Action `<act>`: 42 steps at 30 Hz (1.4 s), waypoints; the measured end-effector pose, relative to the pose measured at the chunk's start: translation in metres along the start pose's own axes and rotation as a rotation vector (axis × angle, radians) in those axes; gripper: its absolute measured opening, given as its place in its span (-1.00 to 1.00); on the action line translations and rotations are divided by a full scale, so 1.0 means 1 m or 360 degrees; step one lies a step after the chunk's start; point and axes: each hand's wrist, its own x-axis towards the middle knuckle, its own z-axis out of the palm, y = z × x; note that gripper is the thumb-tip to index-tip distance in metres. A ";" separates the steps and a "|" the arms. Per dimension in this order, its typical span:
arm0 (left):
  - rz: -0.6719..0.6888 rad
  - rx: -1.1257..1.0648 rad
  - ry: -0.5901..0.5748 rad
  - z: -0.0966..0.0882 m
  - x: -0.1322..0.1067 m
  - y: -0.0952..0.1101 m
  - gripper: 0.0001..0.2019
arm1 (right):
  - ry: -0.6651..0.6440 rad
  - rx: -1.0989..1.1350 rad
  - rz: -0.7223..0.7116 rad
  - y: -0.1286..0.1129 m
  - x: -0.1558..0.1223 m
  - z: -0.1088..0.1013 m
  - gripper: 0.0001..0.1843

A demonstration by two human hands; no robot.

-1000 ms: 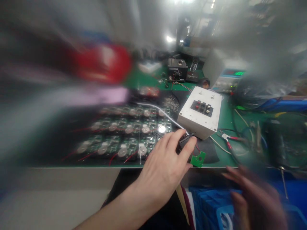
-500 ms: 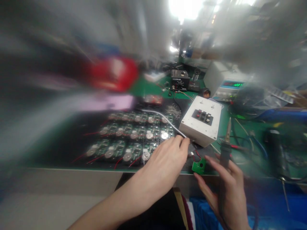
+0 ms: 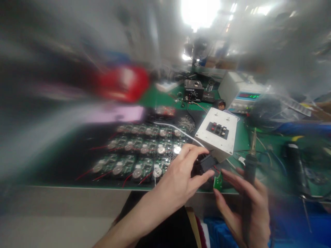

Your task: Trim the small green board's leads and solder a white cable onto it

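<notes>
My left hand [image 3: 181, 174] has its thumb and index finger on either side of a small black box-shaped part [image 3: 207, 162], close to the front of the white switch box [image 3: 218, 129]. A white cable [image 3: 178, 129] runs over the mat to that hand. Between the thumb and fingertips of my right hand [image 3: 248, 203] is a small green circuit board [image 3: 218, 182] with red wires. The same hand also holds a soldering iron [image 3: 250, 165], its tip pointing up and away. Partly covered by my fingers, the wires seem to lead toward the black part.
Rows of circuit boards with round discs and red wires [image 3: 138, 151] lie on the mat at left. Small metal pins [image 3: 187, 123] are piled behind. A black control unit [image 3: 193, 91] and a power supply [image 3: 243, 94] stand at the back. Cables and a black-handled tool [image 3: 297, 168] lie right.
My left hand has gone from a pinch at the white cable's end to a wider grasp around the black part, now visible. The green board has turned more edge-on in my right hand.
</notes>
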 end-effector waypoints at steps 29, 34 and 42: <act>-0.0589 -0.1187 0.0204 0.072 -0.009 -0.011 -0.43 | -0.0307 -0.0074 -0.0358 0.011 0.018 -0.020 -0.50; -0.0625 -0.0881 0.0350 0.086 -0.010 -0.012 -0.38 | -0.0374 -0.0130 -0.0400 0.018 0.023 -0.021 -0.55; -0.0672 -0.0695 0.0429 0.103 -0.012 -0.011 -0.46 | -0.0296 -0.0190 -0.0359 0.034 0.014 -0.028 -0.57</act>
